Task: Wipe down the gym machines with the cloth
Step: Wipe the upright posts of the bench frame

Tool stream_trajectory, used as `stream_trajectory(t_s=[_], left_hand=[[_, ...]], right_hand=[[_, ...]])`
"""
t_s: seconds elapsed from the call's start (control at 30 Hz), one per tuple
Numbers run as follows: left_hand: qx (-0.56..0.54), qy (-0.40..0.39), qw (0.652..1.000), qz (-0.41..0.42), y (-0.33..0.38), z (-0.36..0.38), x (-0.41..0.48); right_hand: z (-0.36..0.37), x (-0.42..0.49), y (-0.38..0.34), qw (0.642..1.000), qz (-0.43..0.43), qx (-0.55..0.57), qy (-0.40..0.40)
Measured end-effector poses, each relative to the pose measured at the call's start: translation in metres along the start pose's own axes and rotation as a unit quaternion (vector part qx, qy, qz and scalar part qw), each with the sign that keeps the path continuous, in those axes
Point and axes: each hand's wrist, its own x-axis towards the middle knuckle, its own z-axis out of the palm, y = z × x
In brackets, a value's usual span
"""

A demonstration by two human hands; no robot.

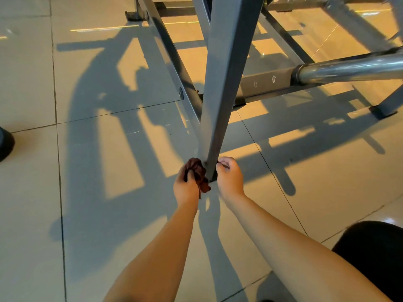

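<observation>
Left hand [185,186] grips a bunched dark red-brown cloth [197,168], fingers curled round it. The right hand [229,177], just across from it, is curled too and pinches what looks like the cloth's other end, though only a dark sliver shows at the fingertips. Between the two hands stands the foot of a grey steel post [222,94], with the cloth pressed against its near-left side. The post rises above the grip, and beyond it a slanted strut [170,55] and a chrome bar [349,70] branch off. Below the hands is the tiled floor [87,171]. Wiping seems to have reached this post's base. Nothing shows which parts are already clean, and the strut, bar and further frame probably remain.
</observation>
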Motion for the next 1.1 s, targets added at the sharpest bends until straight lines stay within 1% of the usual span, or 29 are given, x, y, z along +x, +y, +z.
stream_trajectory(t_s=[0.07,0.13,0.17,0.23,0.37,0.47,0.57,0.67,0.73,0.87,0.93,1.03,1.1], left_hand=[[-0.027,-0.027,0.999,0.003,0.002,0.010,0.005],[-0.042,-0.059,0.997,0.017,0.004,0.023,0.008],[-0.051,-0.062,0.997,0.014,0.007,0.029,0.008],[-0.066,-0.057,0.996,0.014,0.010,0.037,0.005],[-0.060,-0.048,0.993,0.085,0.023,0.043,-0.003],[-0.041,-0.043,0.992,0.112,0.024,0.048,-0.001],[-0.036,-0.036,0.993,0.106,0.019,0.047,0.003],[-0.017,-0.031,0.997,0.074,0.031,0.046,0.001],[-0.013,-0.030,0.997,0.066,0.043,0.045,-0.011],[0.023,-0.028,0.993,0.116,0.062,0.040,-0.030],[0.040,-0.041,0.990,0.126,0.065,0.033,-0.039],[0.065,-0.068,0.987,0.130,0.069,0.026,-0.060],[0.056,-0.070,0.987,0.136,0.071,0.030,-0.072]], right_hand=[[-0.005,0.006,-0.007,0.999,-0.003,0.033,0.011],[-0.005,0.010,-0.015,0.998,-0.003,0.058,-0.010],[-0.006,0.010,-0.020,0.998,-0.005,0.062,-0.017],[-0.007,0.010,-0.027,0.998,-0.014,0.067,-0.017],[-0.009,0.010,-0.035,0.998,-0.030,0.061,-0.012],[-0.007,0.012,-0.028,0.998,-0.028,0.053,-0.030],[-0.009,0.015,-0.019,0.998,-0.011,0.026,-0.048],[-0.014,0.012,-0.020,0.998,0.019,0.039,-0.051],[-0.017,0.007,-0.025,0.998,0.020,0.053,-0.035],[-0.025,0.000,-0.043,0.997,-0.014,0.078,-0.024],[-0.032,-0.005,-0.050,0.996,-0.015,0.077,-0.045],[-0.042,-0.016,-0.051,0.991,0.001,0.082,-0.102],[-0.047,-0.019,-0.054,0.986,0.007,0.092,-0.140]])
